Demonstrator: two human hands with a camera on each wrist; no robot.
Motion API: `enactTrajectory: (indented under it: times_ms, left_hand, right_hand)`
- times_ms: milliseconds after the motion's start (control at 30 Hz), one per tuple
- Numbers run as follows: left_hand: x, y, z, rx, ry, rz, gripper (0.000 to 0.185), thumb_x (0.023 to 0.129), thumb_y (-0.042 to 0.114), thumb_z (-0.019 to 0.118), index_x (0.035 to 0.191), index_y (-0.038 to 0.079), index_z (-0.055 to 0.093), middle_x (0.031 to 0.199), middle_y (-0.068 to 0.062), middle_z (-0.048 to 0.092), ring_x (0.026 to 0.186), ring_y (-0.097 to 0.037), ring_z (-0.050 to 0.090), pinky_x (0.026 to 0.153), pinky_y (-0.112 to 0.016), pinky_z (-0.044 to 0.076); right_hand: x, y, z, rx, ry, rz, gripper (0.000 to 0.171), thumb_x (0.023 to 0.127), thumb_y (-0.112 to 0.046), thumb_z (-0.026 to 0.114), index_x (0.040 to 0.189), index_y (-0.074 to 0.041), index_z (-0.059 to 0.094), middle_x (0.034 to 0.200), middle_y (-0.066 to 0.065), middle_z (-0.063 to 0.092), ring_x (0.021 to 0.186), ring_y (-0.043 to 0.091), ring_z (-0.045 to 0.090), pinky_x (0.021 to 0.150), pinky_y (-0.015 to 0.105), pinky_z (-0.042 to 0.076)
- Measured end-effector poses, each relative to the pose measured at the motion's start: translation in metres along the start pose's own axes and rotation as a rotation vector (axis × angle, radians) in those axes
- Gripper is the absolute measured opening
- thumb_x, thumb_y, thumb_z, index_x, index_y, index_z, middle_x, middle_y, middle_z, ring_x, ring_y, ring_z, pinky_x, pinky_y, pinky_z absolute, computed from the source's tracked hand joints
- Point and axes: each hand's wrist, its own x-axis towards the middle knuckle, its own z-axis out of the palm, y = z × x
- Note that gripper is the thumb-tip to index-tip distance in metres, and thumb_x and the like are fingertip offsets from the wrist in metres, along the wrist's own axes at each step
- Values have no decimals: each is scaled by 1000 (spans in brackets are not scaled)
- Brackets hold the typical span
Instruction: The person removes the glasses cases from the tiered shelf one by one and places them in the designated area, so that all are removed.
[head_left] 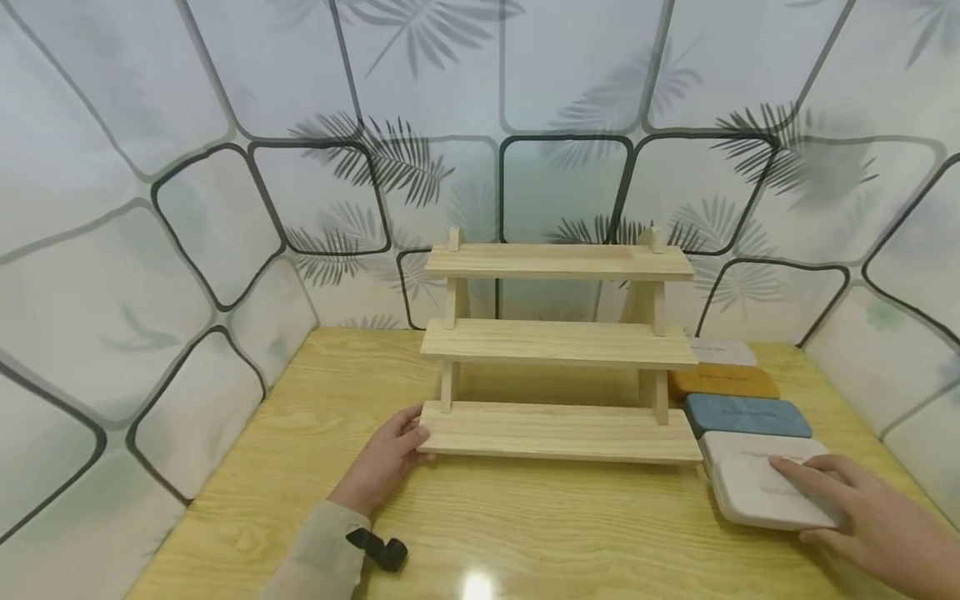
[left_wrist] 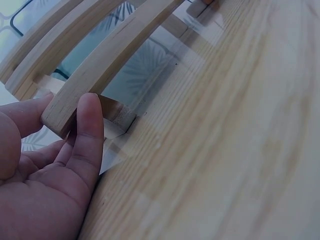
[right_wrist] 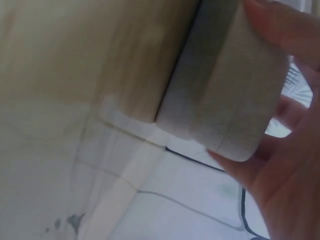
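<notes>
A three-tier wooden display stand [head_left: 558,432] stands on the table. My left hand [head_left: 390,458] grips the left end of its lowest shelf [left_wrist: 85,85]; in the left wrist view the thumb and fingers pinch the shelf's end from both sides. At the right, my right hand [head_left: 862,508] holds a white case [head_left: 765,500] with rounded corners and small lettering on top. The right wrist view shows the thumb and fingers on opposite sides of the pale case [right_wrist: 240,95]. The held case overlaps another white case [head_left: 731,443] beneath it in the head view.
Behind the white cases lie a blue case [head_left: 750,415], an orange case [head_left: 731,382] and a further pale case [head_left: 727,352], in a row beside the stand's right end. Patterned cloth walls [head_left: 566,192] enclose the wood-grain table [head_left: 555,533] at the back and sides.
</notes>
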Motion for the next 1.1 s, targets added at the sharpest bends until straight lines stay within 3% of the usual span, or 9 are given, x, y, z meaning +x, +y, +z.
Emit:
enactTrajectory:
  times_ms: [133,233,400,633,833,933,1100]
  left_hand:
    - [0,0,1,4,-11,-7,65,107,19,55,158,0,21,147,-25,42,122,-30,54,93,-38,55]
    - [0,0,1,8,-15,-8,66,107,19,55,158,-1,20,147,-26,42,122,-29,54,93,-38,55]
    - [0,3,1,4,-5,-10,66,107,18,55,158,-1,19,146,-26,42,122,-30,54,93,-39,55]
    - [0,-1,-1,4,4,-7,63,107,17,54,158,-2,21,145,-26,43,119,-29,56,91,-37,55]
    - [2,-1,-2,13,2,-21,65,107,19,55,158,0,20,147,-26,41,118,-29,57,90,-37,56]
    - [3,2,-4,23,12,-34,66,106,20,56,159,1,21,148,-26,40,116,-29,58,90,-38,56]
    - [6,6,-6,64,13,-55,64,106,21,55,159,3,24,147,-24,45,111,-28,62,91,-38,56]
  right_hand:
    - [-1,1,1,27,-140,81,89,69,-40,90,148,-24,53,116,13,56,78,13,54,61,34,51]
    - [-2,2,2,32,-178,104,87,70,-42,90,146,-20,55,115,13,56,81,15,55,64,35,52]
    - [-1,4,9,15,-158,71,85,69,-41,90,145,-20,57,116,10,56,93,21,56,69,39,53]
    - [-3,7,16,-14,-142,55,83,69,-40,91,144,-25,58,117,13,54,97,32,56,73,50,53]
    - [2,1,11,10,-151,98,82,73,-60,82,141,-19,60,120,20,53,100,40,56,75,57,52]
    - [9,-6,6,75,-85,94,76,79,-61,78,138,-15,62,125,24,53,104,45,57,77,62,51]
    - [28,-16,-3,178,31,45,65,87,-42,80,141,-13,60,129,28,50,108,52,54,73,63,50]
